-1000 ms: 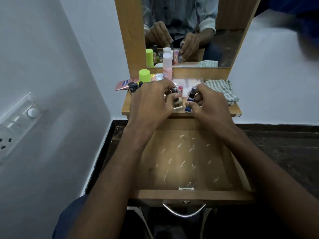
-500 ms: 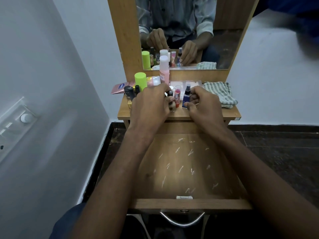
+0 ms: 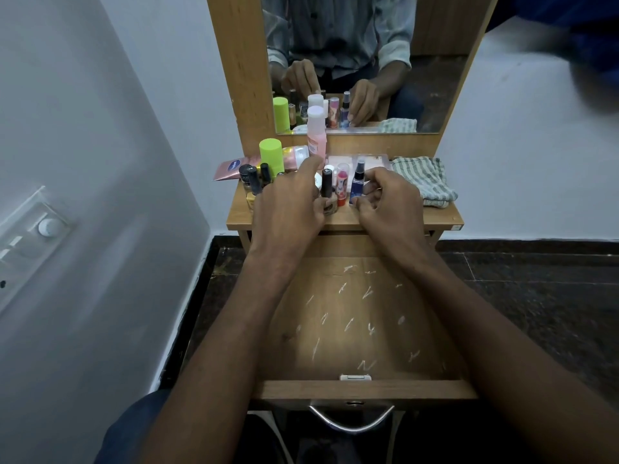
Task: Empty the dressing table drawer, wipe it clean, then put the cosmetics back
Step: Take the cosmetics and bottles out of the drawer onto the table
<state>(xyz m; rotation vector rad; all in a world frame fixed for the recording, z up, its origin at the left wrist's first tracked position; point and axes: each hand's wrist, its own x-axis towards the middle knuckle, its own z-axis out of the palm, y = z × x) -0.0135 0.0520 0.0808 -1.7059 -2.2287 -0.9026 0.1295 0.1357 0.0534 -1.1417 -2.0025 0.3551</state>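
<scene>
The drawer [image 3: 361, 316] stands pulled out toward the person, holding nothing but pale scratch marks on its wooden floor; its metal handle [image 3: 351, 421] curves below the front edge. The cosmetics stand crowded on the tabletop [image 3: 442, 217] behind it, under the mirror [image 3: 341, 61].

The left hand [image 3: 288, 209] covers several of them, so the base of the dark-capped bottle [image 3: 326, 187] at its thumb is hidden; the thumb touches that bottle and the forefinger points out toward the pink bottle [image 3: 316, 135]. Whether it truly grips anything I cannot tell. The right hand [image 3: 388, 202] has its fingers curled, the fingertips pinching the foot of the blue spray bottle [image 3: 356, 184]. Between the two bottles stands a red tube [image 3: 342, 184].

Compared with half a second ago, the spray bottle has stayed upright on the tabletop and the left forefinger has stretched forward.

The lime-capped bottle [image 3: 272, 155] stands at the left beside black-capped bottles [image 3: 254, 177], in front of a pink tube [image 3: 234, 169] lying flat with a blue logo too small to read. A striped cloth [image 3: 422, 179] lies at the right. A switch panel [image 3: 30, 236] on the left wall is cut off by the frame.
</scene>
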